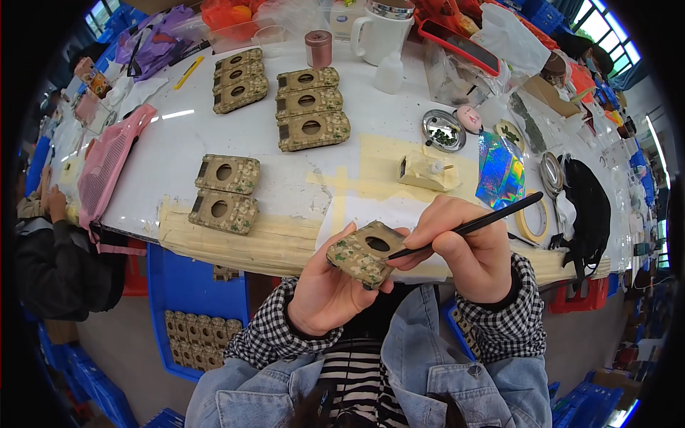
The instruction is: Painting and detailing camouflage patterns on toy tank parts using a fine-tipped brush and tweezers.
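Observation:
My left hand (325, 289) holds a camouflage toy tank hull (360, 253) tilted over the table's front edge. The hull has a round dark hole in its top and green patches along its near side. Black tweezers (485, 222) are pinched in my right hand (464, 246), their tip touching or very close to the hull beside the hole. Whether anything sits in the tip is too small to tell. Two similar hulls (223, 192) lie to the left, with further groups of hulls (310, 110) behind. A round metal dish (443, 130) of small green bits stands at the right.
A small taped container (428, 171), a shiny holographic sheet (499, 167) and a tape roll (534, 217) lie to the right. A white mug (382, 32) and a phone (460, 46) are farther back. Below left, a blue tray (165, 285) holds several hulls. A co-worker (61, 264) sits at the left.

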`<action>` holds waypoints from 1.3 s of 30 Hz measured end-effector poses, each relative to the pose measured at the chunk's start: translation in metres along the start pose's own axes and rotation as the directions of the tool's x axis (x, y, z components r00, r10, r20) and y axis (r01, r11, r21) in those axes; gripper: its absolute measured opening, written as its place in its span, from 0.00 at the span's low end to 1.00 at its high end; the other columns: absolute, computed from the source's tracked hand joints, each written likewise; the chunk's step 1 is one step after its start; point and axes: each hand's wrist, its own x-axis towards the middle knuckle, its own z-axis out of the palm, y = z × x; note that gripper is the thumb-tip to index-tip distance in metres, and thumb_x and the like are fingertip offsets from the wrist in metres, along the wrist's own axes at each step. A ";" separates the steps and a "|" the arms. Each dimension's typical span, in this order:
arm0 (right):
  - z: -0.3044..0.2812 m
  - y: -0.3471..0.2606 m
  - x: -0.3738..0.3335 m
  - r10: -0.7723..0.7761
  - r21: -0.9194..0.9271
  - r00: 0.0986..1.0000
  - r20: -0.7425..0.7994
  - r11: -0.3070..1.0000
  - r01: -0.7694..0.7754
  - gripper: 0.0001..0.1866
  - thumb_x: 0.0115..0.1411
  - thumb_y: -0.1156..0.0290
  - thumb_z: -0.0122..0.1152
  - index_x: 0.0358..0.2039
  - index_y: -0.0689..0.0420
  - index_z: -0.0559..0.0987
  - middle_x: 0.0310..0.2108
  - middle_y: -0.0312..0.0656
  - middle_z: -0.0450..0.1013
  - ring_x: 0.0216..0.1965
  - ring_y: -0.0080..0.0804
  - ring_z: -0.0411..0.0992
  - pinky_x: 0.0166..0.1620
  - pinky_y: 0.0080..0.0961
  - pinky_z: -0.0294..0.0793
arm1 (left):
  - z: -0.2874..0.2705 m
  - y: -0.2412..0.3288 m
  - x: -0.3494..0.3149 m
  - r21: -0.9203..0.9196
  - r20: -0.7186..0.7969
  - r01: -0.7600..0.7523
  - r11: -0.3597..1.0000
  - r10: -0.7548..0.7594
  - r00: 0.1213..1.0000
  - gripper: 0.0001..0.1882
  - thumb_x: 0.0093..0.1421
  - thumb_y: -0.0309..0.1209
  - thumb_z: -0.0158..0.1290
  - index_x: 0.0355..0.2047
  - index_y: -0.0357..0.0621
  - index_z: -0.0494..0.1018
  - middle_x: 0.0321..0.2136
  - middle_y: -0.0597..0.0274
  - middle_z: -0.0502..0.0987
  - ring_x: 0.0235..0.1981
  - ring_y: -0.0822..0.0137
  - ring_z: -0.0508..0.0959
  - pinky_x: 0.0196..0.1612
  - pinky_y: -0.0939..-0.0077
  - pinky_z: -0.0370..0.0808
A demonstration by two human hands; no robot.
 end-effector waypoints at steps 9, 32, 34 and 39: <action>0.000 0.002 -0.001 -0.009 0.008 1.000 -0.013 1.000 0.009 0.09 0.64 0.74 0.46 0.37 0.68 0.72 0.32 0.43 0.69 0.34 0.27 0.75 0.38 0.19 0.77 | -0.002 0.000 0.000 0.004 0.014 -0.003 1.000 0.003 1.000 0.30 0.67 0.46 0.28 0.57 0.30 0.52 0.40 0.42 0.72 0.37 0.51 0.78 0.33 0.72 0.83; 0.000 0.005 -0.002 -0.063 -0.049 0.998 -0.024 0.997 0.062 0.09 0.63 0.74 0.47 0.36 0.68 0.73 0.31 0.43 0.69 0.33 0.26 0.73 0.37 0.18 0.76 | -0.001 0.000 0.000 -0.023 -0.002 0.002 1.000 -0.002 1.000 0.30 0.67 0.45 0.29 0.56 0.29 0.53 0.41 0.42 0.72 0.36 0.49 0.78 0.33 0.72 0.83; 0.000 0.005 -0.002 -0.067 -0.056 0.997 -0.027 0.996 0.066 0.09 0.63 0.74 0.47 0.36 0.67 0.73 0.31 0.43 0.69 0.32 0.26 0.73 0.36 0.18 0.76 | -0.002 0.000 0.001 -0.016 -0.008 -0.002 1.000 0.002 1.000 0.29 0.67 0.45 0.29 0.56 0.29 0.53 0.41 0.42 0.72 0.36 0.49 0.78 0.33 0.72 0.83; -0.001 0.006 -0.002 -0.085 -0.089 0.996 -0.013 0.993 0.083 0.09 0.63 0.75 0.48 0.36 0.67 0.73 0.30 0.43 0.69 0.31 0.25 0.73 0.36 0.18 0.75 | -0.003 0.000 0.001 -0.017 0.000 -0.001 1.000 0.001 1.000 0.29 0.67 0.45 0.29 0.56 0.29 0.54 0.40 0.42 0.72 0.36 0.50 0.78 0.33 0.72 0.83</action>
